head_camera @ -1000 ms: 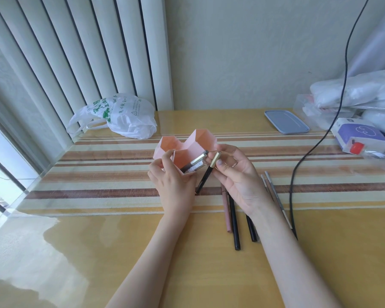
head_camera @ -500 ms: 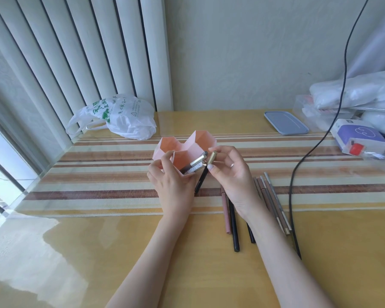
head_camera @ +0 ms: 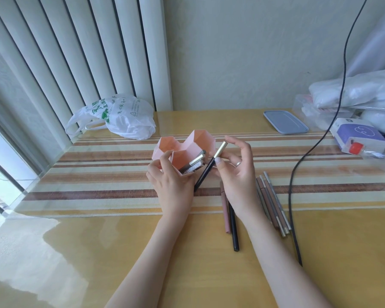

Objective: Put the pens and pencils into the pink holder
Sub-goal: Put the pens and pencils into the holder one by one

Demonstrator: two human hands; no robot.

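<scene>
Pink holder (head_camera: 182,150) stands on the worktop (head_camera: 187,263), steadied by the left hand (head_camera: 172,185) gripping its near wall. Right hand (head_camera: 236,174) pinches a black pen (head_camera: 206,172), tilted, gold end up, just right of the near compartment.
</scene>
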